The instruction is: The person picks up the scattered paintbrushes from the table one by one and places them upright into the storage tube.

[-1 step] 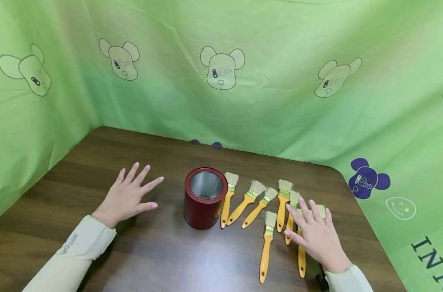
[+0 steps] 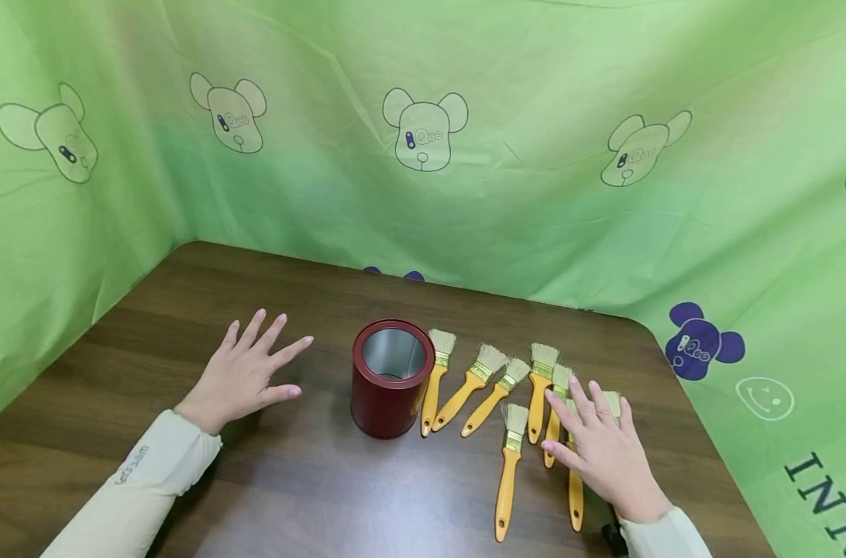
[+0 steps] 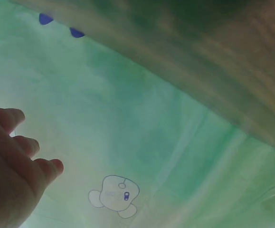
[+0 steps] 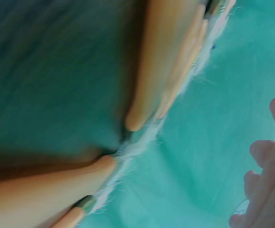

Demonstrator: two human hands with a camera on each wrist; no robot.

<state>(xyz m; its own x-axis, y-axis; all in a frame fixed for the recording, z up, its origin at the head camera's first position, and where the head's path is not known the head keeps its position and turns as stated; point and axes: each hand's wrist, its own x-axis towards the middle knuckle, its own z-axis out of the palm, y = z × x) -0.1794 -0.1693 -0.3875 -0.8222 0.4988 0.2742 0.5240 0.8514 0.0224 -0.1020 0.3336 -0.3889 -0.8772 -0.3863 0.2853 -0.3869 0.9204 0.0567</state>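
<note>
Wooden table (image 2: 290,480) bears a red can (image 2: 388,407), upright, seemingly central to suit either side's reach. Left hand (image 2: 242,378) and right hand (image 2: 602,449) are spread, gripping nothing; brushes (image 2: 510,465) lie right of the can, handles (image 2: 506,496) nearward, probably for easy grasping.

Right hand (image 2: 607,457): displaced very slightly to the left relative to the earlier head view, over the brushes (image 2: 576,500). Its fingers (image 2: 565,412) show the same offset. Left hand (image 2: 235,381): fingers displaced very slightly toward the desk's (image 2: 290,488) far edge. Both offsets are barely discernible.
</note>
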